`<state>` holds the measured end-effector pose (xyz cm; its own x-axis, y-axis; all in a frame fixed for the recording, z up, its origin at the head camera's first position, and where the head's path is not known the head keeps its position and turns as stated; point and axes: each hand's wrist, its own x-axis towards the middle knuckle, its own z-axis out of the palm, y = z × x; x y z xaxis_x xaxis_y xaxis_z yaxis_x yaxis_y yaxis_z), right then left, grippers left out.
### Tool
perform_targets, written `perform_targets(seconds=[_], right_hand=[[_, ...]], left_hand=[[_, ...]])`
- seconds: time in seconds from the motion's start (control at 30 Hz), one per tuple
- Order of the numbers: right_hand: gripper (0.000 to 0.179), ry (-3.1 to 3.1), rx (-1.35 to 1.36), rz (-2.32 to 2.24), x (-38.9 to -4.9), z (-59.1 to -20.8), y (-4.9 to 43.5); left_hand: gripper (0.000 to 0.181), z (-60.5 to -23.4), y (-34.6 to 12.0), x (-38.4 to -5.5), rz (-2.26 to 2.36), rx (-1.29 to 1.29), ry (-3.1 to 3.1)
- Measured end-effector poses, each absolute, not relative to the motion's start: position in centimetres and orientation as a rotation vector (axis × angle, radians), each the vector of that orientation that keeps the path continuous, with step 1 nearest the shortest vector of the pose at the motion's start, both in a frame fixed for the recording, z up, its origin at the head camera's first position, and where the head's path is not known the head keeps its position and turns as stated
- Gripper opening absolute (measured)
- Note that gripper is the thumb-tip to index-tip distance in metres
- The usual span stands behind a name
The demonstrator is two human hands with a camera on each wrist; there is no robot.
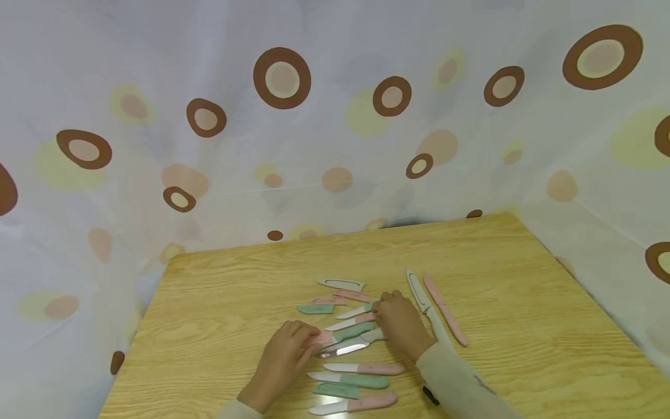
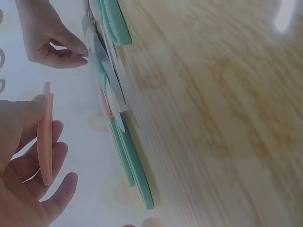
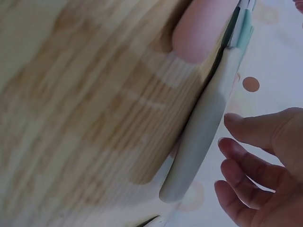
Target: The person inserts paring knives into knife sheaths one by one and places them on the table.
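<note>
My left hand [image 1: 282, 353] holds a pink knife sheath [image 2: 45, 142] between thumb and fingers, raised off the table in the left wrist view. Right of it lies a row of unsheathed knives, among them a green-handled knife [image 1: 355, 331] and a white-handled knife [image 1: 345, 347]. My right hand [image 1: 402, 323] is over the handle ends of that row, fingers loosely bent. In the right wrist view its fingertips are beside a white handle [image 3: 201, 127], nothing visible between them. Whether they touch a handle behind is hidden.
Beyond the row lie a white sheath [image 1: 341, 284], pink sheaths [image 1: 353, 295] and a green sheath [image 1: 315, 309]. Nearer are pink-handled knives [image 1: 374, 402], a green-handled knife [image 1: 366, 381] and another green sheath [image 1: 337, 390]. Sheathed white [image 1: 419, 291] and pink [image 1: 445, 308] knives lie right.
</note>
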<state>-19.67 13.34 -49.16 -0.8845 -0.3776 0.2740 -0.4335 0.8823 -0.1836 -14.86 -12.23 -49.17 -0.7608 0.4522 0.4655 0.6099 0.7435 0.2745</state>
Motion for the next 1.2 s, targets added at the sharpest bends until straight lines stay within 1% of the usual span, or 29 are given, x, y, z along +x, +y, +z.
perform_targets(seconds=[0.2, 0.43, 0.7, 0.87, 1.2], right_hand=[[0.009, -2.851, 0.706, 0.107, -20.0, -48.9, 13.1], [0.01, -2.816, 0.756, 0.03, -20.7, -49.0, 13.1], [0.005, -2.827, 0.811, 0.052, -21.4, -49.5, 13.3], [0.007, -2.841, 0.844, 0.065, -21.5, -49.6, 13.5], [0.006, -2.797, 0.887, 0.036, -21.4, -49.8, 13.4]], left_hand=[[0.024, -49.4, -12.3, -14.9, -0.598, -0.827, -2.564], [0.024, -49.2, -12.3, -14.9, -0.609, -0.839, -2.544], [0.024, -49.3, -12.3, -14.9, -0.6, -0.856, -2.544], [0.024, -49.4, -12.3, -14.9, -0.597, -0.877, -2.539], [0.023, -49.6, -12.4, -15.0, -0.634, -0.893, -2.511]])
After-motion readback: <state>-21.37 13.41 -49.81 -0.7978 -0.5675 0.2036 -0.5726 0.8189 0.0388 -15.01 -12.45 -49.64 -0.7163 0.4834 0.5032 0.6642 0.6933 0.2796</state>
